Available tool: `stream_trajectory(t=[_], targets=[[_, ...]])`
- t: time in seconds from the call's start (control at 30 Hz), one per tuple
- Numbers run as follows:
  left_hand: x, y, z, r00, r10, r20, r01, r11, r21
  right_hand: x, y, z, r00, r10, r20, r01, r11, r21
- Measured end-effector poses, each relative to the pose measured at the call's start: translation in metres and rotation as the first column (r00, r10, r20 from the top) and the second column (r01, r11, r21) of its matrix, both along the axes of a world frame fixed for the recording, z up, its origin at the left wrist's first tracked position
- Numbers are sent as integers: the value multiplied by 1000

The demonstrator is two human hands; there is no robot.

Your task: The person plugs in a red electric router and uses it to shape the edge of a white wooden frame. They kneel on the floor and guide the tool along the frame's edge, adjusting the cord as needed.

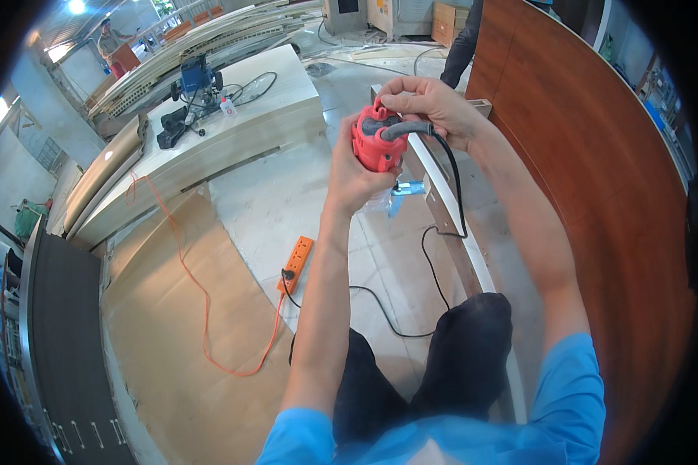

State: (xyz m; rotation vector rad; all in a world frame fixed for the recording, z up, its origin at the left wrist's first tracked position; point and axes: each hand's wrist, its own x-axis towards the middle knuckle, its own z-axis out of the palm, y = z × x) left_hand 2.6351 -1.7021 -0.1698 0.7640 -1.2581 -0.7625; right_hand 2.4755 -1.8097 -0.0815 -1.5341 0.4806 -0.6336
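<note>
A red corded trim router [378, 147] is raised in front of me over a long white-edged board [467, 242]. My left hand [352, 174] wraps round its body from the left. My right hand [430, 108] is closed at the top of the router, thumb and index finger against its red upper edge. From the grey cable sleeve a black cord [459, 182] hangs down on the right and loops across the floor. Below the router, a clear plastic part and something bluish [407, 190] show, partly hidden by my left hand.
An orange power strip [296, 263] with a plug in it lies on the floor, its orange cable crossing brown sheeting [186, 333]. A large reddish-brown panel [597, 201] stands at the right. A blue machine [197, 76] sits on white stacked boards [279, 105]; a person [110, 46] stands far back left.
</note>
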Motion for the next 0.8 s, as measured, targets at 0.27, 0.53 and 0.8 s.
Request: stream_trajectory(t=[0.27,0.53,0.8], targets=[[1,1,-3,1000,-18,14,18,1000,24,1,14,1,995,-94,-33,86,979,-187],[5,-12,-8,997,9,-81,-7,1000,28,2,23,0,978,-209,8,207,963,-170],[48,-10,-11,954,131,-271,-131,991,16,-4,51,-45,933,-353,74,358,886,-294]])
